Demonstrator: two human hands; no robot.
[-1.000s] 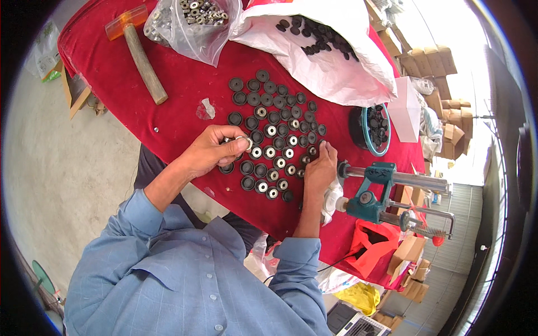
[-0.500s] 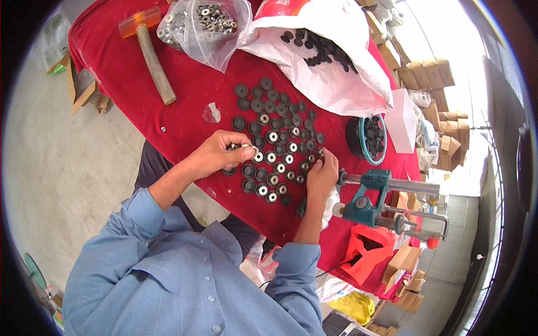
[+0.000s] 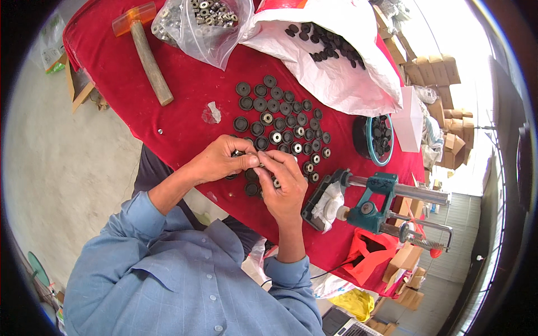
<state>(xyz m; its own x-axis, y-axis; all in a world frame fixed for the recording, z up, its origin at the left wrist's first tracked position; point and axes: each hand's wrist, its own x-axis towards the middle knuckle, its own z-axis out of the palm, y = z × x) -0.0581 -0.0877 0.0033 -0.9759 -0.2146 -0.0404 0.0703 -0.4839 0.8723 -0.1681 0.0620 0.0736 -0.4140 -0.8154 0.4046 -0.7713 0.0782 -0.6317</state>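
Note:
My left hand (image 3: 224, 159) is closed, with small metal rings partly showing between its curled fingers. Against its thumb tip my right hand (image 3: 283, 182) pinches with thumb and fingers; what lies in that pinch is mostly hidden. Beneath and beyond both hands, round black rubber pieces (image 3: 260, 105) are spread in rows on the red cloth (image 3: 185, 134). Some of them carry a silver metal ring (image 3: 276, 138) in the centre, others show only black. My hands cover part of the nearer rows.
A mallet (image 3: 150, 61) lies far left beside a clear bag of metal rings (image 3: 207, 33). A white sack (image 3: 336, 84) spills black pieces at the back. To the right stand a blue-rimmed tub (image 3: 370, 140) and a green hand press (image 3: 370, 204) with white cloth on its base.
My right hand has moved left from the right edge of the rows to meet my left hand. The left hand has stayed nearly in place, and the view has shifted slightly.

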